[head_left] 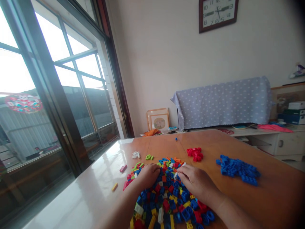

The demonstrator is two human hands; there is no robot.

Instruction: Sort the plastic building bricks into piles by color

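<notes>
Head view: both hands down at the mixed brick pile (170, 195), one on each side!
And here's the layout: the pile spreads between the forearms, seeming to run longest from the person towards the far side. The left hand (149, 175) is curled over its left part, fingertips buried, so I can't tell whether it holds anything. The right hand (199, 181) is narrow, thumb near forefinger, a white brick (175, 176) right at the fingertips, though whether it's gripped I can't tell. The right is nearer to the blue heap (238, 170), off to its right, and the red cluster (195, 154), just beyond it.
</notes>
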